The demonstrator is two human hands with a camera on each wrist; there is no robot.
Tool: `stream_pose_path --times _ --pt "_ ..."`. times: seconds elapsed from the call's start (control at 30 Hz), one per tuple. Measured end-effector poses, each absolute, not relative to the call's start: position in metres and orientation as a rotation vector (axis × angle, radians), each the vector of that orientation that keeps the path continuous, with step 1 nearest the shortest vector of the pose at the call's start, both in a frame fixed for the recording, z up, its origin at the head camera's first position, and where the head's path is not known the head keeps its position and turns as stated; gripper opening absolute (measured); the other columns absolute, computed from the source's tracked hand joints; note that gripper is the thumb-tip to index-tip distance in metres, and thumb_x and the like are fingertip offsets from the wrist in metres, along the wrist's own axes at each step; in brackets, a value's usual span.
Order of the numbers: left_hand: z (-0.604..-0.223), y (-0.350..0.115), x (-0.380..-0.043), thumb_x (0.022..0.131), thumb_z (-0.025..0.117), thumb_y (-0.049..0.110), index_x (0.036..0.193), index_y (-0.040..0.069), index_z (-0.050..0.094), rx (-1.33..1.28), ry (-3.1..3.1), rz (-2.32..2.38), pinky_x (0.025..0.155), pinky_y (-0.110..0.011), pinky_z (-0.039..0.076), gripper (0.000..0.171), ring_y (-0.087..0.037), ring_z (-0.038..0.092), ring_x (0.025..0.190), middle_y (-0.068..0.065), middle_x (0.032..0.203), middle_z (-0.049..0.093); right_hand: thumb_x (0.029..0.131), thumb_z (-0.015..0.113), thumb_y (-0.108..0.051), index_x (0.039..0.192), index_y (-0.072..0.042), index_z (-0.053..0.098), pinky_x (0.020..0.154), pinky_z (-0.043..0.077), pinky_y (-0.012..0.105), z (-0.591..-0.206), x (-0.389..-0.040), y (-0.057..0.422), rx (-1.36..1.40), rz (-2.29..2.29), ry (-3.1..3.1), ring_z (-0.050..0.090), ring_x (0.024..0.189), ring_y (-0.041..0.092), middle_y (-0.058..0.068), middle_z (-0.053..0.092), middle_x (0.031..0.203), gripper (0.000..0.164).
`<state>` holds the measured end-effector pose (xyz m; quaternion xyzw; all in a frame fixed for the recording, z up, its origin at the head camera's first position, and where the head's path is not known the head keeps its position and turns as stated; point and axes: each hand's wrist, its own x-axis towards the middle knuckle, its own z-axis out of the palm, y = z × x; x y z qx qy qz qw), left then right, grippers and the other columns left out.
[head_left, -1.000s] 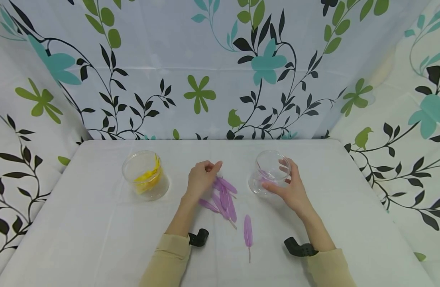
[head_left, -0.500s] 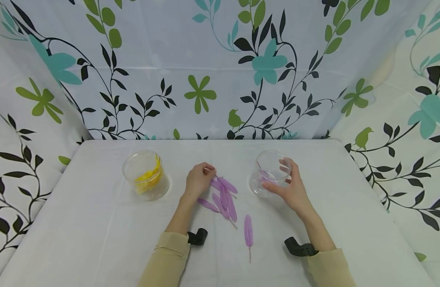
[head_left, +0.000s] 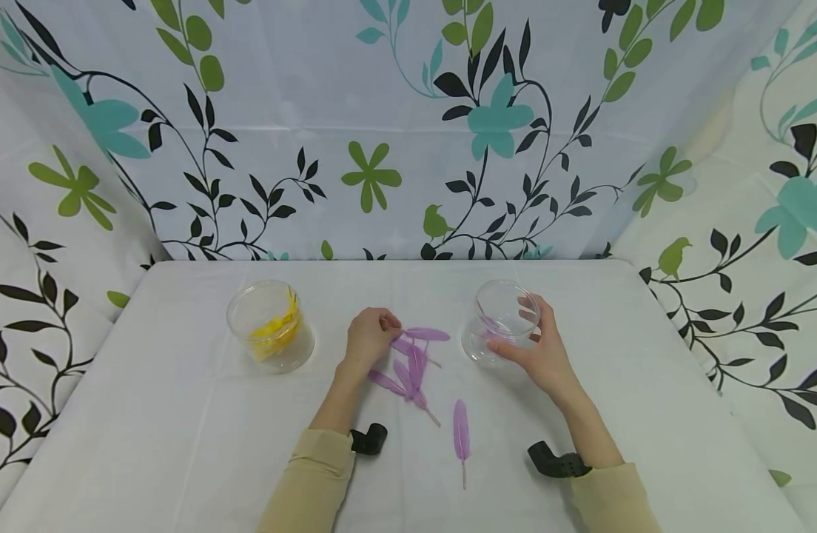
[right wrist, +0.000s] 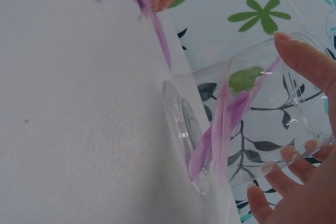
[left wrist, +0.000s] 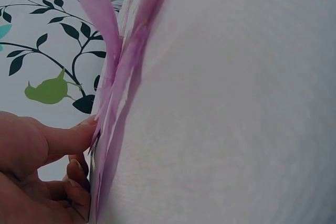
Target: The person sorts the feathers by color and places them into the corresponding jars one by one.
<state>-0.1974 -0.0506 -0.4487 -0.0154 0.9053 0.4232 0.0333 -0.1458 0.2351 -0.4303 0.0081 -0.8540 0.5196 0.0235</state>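
Observation:
My left hand [head_left: 371,339] pinches a purple feather [head_left: 430,334] by its quill end, with the vane pointing right. In the left wrist view thumb and fingers meet at the base of this feather [left wrist: 102,17]. Right under it lies a loose pile of purple feathers [head_left: 417,366] on the white table. My right hand [head_left: 547,352] grips a clear jar [head_left: 478,344] around its right side, thumb at the front. Inside that jar, the right wrist view shows a few purple feathers [right wrist: 221,129] leaning against the wall.
At the left stands a second clear jar [head_left: 302,352] with yellow feathers [head_left: 275,333] inside. One purple feather [head_left: 461,429] lies apart, nearer the front of the white table [head_left: 149,414]. A patterned curtain [head_left: 262,89] hangs behind and at both sides.
My left hand has drawn back slightly toward me and now pinches a feather, which has swung from the pile to lie pointing right. The right hand and its jar have stayed put.

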Motion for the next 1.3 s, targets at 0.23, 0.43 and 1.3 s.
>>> stream_pose_path --times 0.23,0.43,1.3 --pt "-0.448 -0.050 -0.195 0.086 0.076 0.010 0.090 0.003 0.075 0.002 2.811 1.277 0.066 -0.028 0.040 0.009 -0.016 0.049 0.069 -0.002 0.071 0.055 0.080 0.085 -0.030 0.157 -0.016 0.018 0.113 0.033 0.056 -0.431 -0.147 0.235 0.040 1.598 -2.636 0.031 0.146 0.030 0.006 0.033 0.158 0.103" --pt "-0.451 -0.051 -0.195 0.090 0.072 0.013 0.093 0.002 0.075 0.027 2.805 1.296 0.060 -0.025 0.039 0.012 -0.014 0.048 0.064 -0.003 0.070 0.060 0.080 0.085 -0.030 0.156 -0.015 0.017 0.113 0.033 0.056 -0.432 -0.146 0.235 0.045 1.598 -2.634 0.030 0.146 0.030 0.006 0.033 0.159 0.103" --pt "-0.393 -0.046 -0.177 0.097 0.066 0.032 0.103 0.009 0.073 0.192 2.740 1.560 0.068 -0.028 0.042 0.025 -0.018 0.052 0.077 -0.005 0.088 0.070 0.080 0.084 -0.028 0.157 -0.017 0.017 0.112 0.033 0.057 -0.435 -0.145 0.235 0.060 1.606 -2.618 0.030 0.146 0.031 0.007 0.032 0.159 0.103"
